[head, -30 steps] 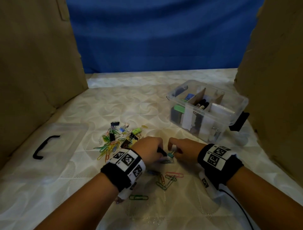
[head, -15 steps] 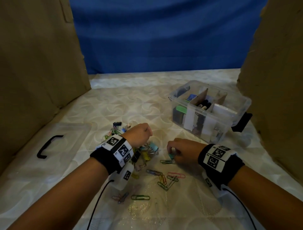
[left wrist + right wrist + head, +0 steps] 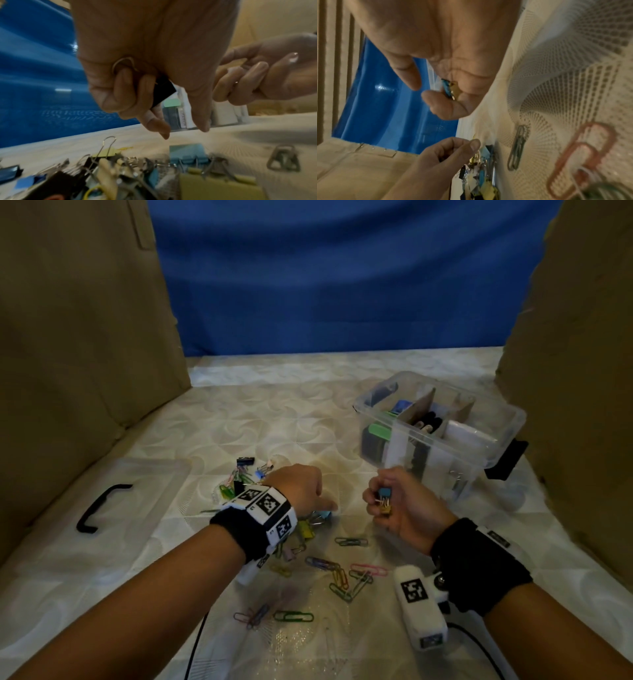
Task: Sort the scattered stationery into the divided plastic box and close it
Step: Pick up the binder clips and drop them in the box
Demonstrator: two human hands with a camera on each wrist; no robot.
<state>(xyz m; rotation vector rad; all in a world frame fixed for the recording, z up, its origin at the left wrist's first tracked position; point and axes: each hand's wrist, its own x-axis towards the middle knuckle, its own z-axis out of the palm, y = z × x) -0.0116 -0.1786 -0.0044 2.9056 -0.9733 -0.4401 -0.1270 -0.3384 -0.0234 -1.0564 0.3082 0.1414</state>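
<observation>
The clear divided box stands open at the right rear, with items in its compartments. A heap of coloured binder clips lies under my left hand. In the left wrist view its curled outer fingers grip a black binder clip, while thumb and forefinger point down above a blue clip. My right hand is raised in front of the box and pinches a blue and a yellow binder clip, which also show between its fingers as binder clips. Several paper clips lie scattered in front.
The clear lid with its black handle lies flat at the left. Cardboard walls stand on both sides, with a blue backdrop behind. A black latch juts from the box's right end. More paper clips lie near me.
My right hand has lifted off the table and turned upward with the blue and yellow clips. My left hand went from beside the right hand to above the binder clip heap.
</observation>
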